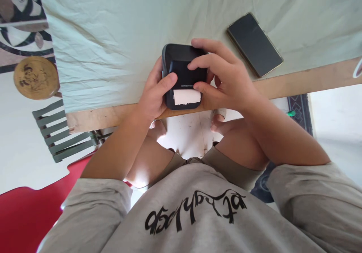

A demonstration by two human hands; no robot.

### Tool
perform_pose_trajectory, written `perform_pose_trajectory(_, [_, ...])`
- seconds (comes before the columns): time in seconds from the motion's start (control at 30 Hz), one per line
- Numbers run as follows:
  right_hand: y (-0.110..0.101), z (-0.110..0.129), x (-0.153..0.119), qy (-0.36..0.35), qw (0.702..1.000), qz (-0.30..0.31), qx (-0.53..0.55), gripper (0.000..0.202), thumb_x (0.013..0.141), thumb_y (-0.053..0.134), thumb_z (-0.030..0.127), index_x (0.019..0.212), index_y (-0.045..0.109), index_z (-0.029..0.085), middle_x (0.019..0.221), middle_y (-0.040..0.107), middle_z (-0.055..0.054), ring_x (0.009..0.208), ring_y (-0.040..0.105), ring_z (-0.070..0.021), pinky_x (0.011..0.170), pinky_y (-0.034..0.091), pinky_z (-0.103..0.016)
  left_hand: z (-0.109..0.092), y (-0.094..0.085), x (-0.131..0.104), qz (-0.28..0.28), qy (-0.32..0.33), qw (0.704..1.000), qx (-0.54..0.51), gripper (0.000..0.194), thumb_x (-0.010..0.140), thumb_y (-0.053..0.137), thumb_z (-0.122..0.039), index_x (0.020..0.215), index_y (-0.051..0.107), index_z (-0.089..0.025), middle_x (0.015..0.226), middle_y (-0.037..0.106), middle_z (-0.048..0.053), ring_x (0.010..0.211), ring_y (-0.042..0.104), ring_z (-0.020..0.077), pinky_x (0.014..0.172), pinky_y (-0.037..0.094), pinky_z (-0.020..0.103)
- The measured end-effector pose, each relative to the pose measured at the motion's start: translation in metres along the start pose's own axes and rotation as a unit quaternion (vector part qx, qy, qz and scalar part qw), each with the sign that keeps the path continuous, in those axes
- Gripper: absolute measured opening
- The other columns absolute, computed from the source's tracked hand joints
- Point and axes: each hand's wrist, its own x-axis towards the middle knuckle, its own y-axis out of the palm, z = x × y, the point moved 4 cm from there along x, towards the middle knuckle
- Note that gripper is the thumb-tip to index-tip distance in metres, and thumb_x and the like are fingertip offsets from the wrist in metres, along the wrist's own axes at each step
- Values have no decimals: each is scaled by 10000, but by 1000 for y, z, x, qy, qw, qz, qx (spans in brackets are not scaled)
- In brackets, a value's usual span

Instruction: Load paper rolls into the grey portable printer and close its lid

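Note:
A small black box-shaped device (183, 70) with rounded corners is held over the table's near edge. A strip of white paper (186, 97) with a torn lower edge shows at its near side. My left hand (158, 91) grips the device's left side, thumb on its top. On the right, my right hand (223, 74) has its thumb near the paper and its fingers bent over the top and right side. The underside of the device is hidden.
A dark-screened phone (256, 45) lies on the pale green tablecloth (107, 30), right of the device. A wooden edge (305, 80) borders the table. Left are a round wooden stool top (36, 77), a slatted chair (66, 130) and a red chair (31, 211).

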Motion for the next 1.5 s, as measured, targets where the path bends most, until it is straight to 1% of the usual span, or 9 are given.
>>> perform_pose_trajectory(0.17, [-1, -3, 0, 1, 1000, -4, -6, 296, 870, 565, 354, 1162, 567, 303, 1422, 438, -57, 808, 631, -151, 705, 573, -335, 3, -4, 4, -35, -47, 998, -8, 418, 765, 580, -608, 1019, 590, -276, 1012, 688, 19, 1368, 368, 320, 1037, 418, 454])
perform_pose_trajectory(0.3, [-2, -4, 0, 9, 1000, -25, 6, 297, 860, 575, 338, 1155, 575, 304, 1390, 454, -61, 722, 621, -129, 704, 569, -338, 9, -8, 6, -39, -59, 997, -23, 391, 763, 584, -595, 1012, 583, -294, 991, 696, 0, 1409, 301, 316, 1055, 390, 469])
perform_pose_trajectory(0.63, [1, -5, 1, 3, 999, -36, -29, 349, 824, 574, 268, 1169, 525, 296, 1334, 467, -60, 650, 536, -100, 662, 564, -308, 9, -8, 7, -31, 5, 997, -68, 319, 894, 475, -512, 965, 646, -252, 1071, 690, 11, 1406, 297, 279, 1105, 355, 450])
perform_pose_trajectory(0.8, [-1, -2, 0, 19, 998, -54, -12, 374, 820, 590, 274, 1184, 506, 288, 1345, 435, -76, 662, 554, -101, 625, 551, -299, 12, -9, 10, -37, -17, 996, -80, 442, 896, 439, -586, 1011, 645, -212, 1019, 700, 27, 1409, 286, 290, 1131, 315, 473])
perform_pose_trajectory(0.97, [2, -1, 1, 34, 999, -33, 4, 387, 839, 579, 309, 1213, 479, 307, 1393, 404, -69, 649, 571, -93, 634, 547, -302, 17, -13, 14, -15, -11, 995, -97, 477, 852, 454, -649, 1052, 654, -264, 1031, 707, -12, 1430, 222, 307, 1141, 275, 495])
perform_pose_trajectory(1.2, [1, 1, 1, 16, 999, -45, 15, 413, 828, 615, 362, 1216, 485, 306, 1374, 428, -82, 651, 564, -95, 582, 545, -283, 18, -14, 10, -68, -29, 994, -75, 421, 872, 469, -604, 983, 645, -238, 1020, 701, 11, 1388, 343, 280, 1117, 352, 455])
perform_pose_trajectory(1.33, [0, 1, 1, 19, 998, -57, 27, 443, 801, 653, 383, 1206, 495, 300, 1345, 428, -78, 610, 540, -72, 540, 532, -262, 14, -10, 10, -54, -25, 991, -122, 378, 885, 491, -539, 891, 642, -192, 1011, 701, 36, 1335, 430, 273, 1095, 399, 431])
perform_pose_trajectory(1.43, [-2, 1, 2, 41, 996, -74, 16, 446, 774, 677, 370, 1182, 514, 289, 1292, 439, -76, 594, 524, -65, 525, 525, -259, 6, 0, 8, -21, -38, 990, -131, 480, 921, 374, -582, 995, 636, -187, 1053, 694, 49, 1323, 450, 270, 1090, 414, 444])
perform_pose_trajectory(1.5, [-3, 2, 2, 45, 994, -99, -3, 401, 771, 673, 353, 1139, 533, 275, 1146, 508, -62, 570, 507, -71, 499, 498, -255, 3, 5, 6, -4, -47, 991, -122, 548, 907, 339, -632, 1039, 637, -191, 1080, 689, 62, 1312, 464, 280, 1072, 436, 449])
